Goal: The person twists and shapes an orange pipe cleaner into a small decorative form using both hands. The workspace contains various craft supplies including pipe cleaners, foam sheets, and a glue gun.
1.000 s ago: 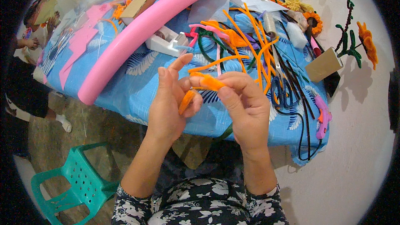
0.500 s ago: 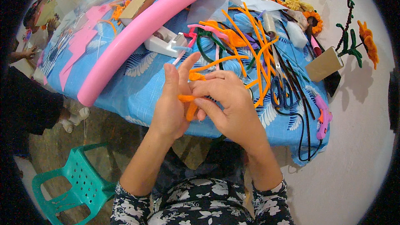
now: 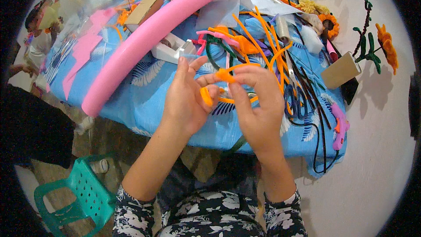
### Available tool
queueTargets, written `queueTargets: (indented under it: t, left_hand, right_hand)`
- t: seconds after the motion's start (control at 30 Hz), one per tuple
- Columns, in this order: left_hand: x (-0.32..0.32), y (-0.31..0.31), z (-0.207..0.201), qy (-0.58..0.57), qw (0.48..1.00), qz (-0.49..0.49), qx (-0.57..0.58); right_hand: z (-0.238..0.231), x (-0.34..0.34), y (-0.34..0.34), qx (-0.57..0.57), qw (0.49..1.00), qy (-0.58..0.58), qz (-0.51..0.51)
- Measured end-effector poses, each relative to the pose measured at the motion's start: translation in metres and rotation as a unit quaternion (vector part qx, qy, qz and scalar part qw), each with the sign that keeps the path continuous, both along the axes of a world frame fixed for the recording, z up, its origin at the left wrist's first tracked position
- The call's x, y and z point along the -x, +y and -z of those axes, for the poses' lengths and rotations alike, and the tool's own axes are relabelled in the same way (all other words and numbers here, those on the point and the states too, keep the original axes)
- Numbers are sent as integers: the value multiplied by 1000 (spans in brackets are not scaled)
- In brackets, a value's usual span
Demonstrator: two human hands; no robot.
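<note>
Above the table's near edge I hold a bent orange pipe cleaner between my two hands. My right hand pinches it with thumb and forefinger. My left hand has its thumb and forefinger raised. The lower fingers of that hand are curled, with an orange loop showing against them. Whether the loop and the pinched part are one piece, I cannot tell. Beyond my hands lie several loose orange pipe cleaners, beside dark-handled scissors.
A long pink balloon crosses the blue patterned tablecloth by a white tape dispenser. A purple glue gun lies at the right edge, near a box with a pipe-cleaner flower. At lower left stands a green chair; people are at far left.
My hands have drawn apart, the right one moving right and up. The orange pipe cleaner now shows raised between them. At the left, a dark-clothed person has shifted.
</note>
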State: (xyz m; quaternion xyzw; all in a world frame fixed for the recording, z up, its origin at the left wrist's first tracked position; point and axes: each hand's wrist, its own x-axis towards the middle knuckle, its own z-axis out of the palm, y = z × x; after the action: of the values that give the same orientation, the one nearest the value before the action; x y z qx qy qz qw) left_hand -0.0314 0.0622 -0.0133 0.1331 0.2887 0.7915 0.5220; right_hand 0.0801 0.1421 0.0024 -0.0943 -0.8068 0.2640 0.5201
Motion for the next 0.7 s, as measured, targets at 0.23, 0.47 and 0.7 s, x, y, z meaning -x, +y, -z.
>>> queueTargets:
  t: [0.23,0.47,0.7]
  left_hand:
    - [-6,0,-4,-112,993,-25,-28]
    - [-21,-11,-16,-70,996,-21,-54]
    - [-39,-10,-10,40,996,-79,-2]
  right_hand:
    - [5,-1,-12,-121,990,-68,-17]
    - [3,0,-7,-40,999,-6,0]
    - [8,0,-15,350,924,127,-90]
